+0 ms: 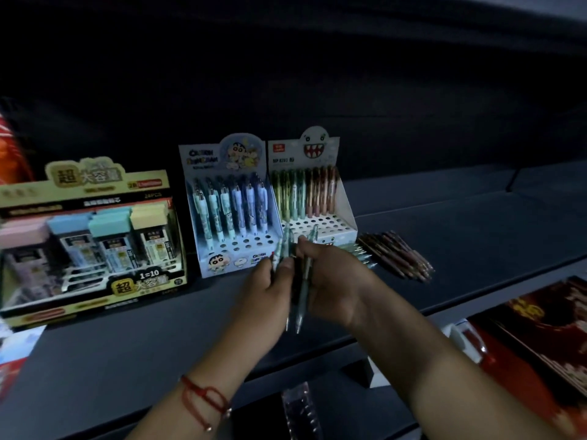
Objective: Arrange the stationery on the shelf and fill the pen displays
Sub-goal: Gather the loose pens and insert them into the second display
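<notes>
- In front of the monster-face pen display [313, 198], nearest the camera, a clear plastic wrapper [300, 408] is lying at the shelf's front lip, apparently discarded packaging.
- Just short of that display, the left hand [265, 293], a red cord bracelet [206, 396] circling its wrist, is curling its fingers around a small bundle of teal pens [293, 281], tips pointing toward the person.
- Beside it, the right hand [330, 281] is pinching the same bundle from the other side, thumb and fingers closed on the barrels; the pens seem to be getting squared up or separated for slotting in one at a time.
- Right of the display, loose brown pens [397, 254] and a few more teal ones [359, 252] are lying flat on the dark shelf [476, 233], likely staged within reach for loading.
- The display itself is standing upright with pens filling its back rows and its front holes open, so the filling looks only partly done.
- Touching its left side, the blue cartoon pen display [233, 204] is showing a similar gap in its front holes.
- Further left of it, a yellow box of refill cases [89, 236] is facing outward.
- Down to the right, red-covered books [540, 331] are resting on a lower level.
</notes>
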Tool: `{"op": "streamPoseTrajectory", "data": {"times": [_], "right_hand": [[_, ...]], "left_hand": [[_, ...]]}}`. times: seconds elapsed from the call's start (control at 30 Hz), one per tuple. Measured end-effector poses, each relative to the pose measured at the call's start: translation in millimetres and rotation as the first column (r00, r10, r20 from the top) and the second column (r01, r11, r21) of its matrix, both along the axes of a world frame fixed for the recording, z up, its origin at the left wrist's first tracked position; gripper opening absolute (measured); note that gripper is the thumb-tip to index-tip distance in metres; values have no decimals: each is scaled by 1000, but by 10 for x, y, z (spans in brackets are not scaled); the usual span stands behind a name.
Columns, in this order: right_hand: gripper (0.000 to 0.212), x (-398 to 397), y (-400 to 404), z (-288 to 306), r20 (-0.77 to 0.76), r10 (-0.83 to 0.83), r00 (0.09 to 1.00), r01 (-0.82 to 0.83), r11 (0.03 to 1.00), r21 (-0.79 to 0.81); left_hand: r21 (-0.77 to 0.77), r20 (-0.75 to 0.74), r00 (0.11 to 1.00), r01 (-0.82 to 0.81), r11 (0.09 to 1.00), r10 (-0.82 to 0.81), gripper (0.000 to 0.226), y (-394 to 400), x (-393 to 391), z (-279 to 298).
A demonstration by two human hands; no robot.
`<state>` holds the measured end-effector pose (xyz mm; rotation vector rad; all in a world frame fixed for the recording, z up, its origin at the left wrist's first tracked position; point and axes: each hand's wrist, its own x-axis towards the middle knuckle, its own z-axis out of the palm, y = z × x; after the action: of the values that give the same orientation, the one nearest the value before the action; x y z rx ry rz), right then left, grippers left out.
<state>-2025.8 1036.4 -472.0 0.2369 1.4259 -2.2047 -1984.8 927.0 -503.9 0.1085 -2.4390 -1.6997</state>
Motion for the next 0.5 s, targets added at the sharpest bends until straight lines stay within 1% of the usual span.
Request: {"op": "streamPoseTrajectory", "data": {"times": [0.07, 0.13, 0.17, 0.2, 0.27, 0.37, 0.4, 0.43, 0.47, 0.5], "right_hand": [[29, -42, 25, 38, -57, -48, 997, 53, 995, 82], [23, -141, 71, 40, -141, -117, 983, 147, 963, 224], [23, -187, 97, 44, -174, -114, 978, 162, 941, 298], [27, -237, 123, 40, -191, -110, 975, 170, 927, 335], [28, -313, 182, 20, -191, -142, 971, 197, 928, 316], [26, -394, 288, -20, -182, -211, 960, 250, 942, 225], [24, -418, 335, -21, -203, -225, 953, 270, 933, 236], [21, -449, 385, -19, -242, -231, 942, 296, 913, 281], [19, -481, 428, -13, -300, -235, 924, 331, 886, 324], [18, -520, 460, -1, -367, -238, 899, 365, 871, 330]], "left_hand": [[77, 18, 1000, -7, 997, 6, 30, -30, 0, 15], [149, 37, 999, -6, 989, 1, 24, -78, -24, 6], [147, 41, 999, -8, 989, 2, 21, -107, -43, -14], [135, 36, 999, -11, 991, 6, 18, -137, -61, -30], [94, 16, 1000, -16, 995, 15, 14, -183, -92, -65], [-33, -25, 999, -42, 999, 41, 11, -231, -135, -105], [-76, -43, 998, -48, 996, 45, 15, -248, -146, -106], [-120, -69, 997, -50, 992, 42, 20, -267, -165, -115], [-168, -98, 995, -50, 985, 33, 24, -286, -178, -117], [-222, -132, 991, -55, 973, 25, 25, -307, -194, -117]]}}
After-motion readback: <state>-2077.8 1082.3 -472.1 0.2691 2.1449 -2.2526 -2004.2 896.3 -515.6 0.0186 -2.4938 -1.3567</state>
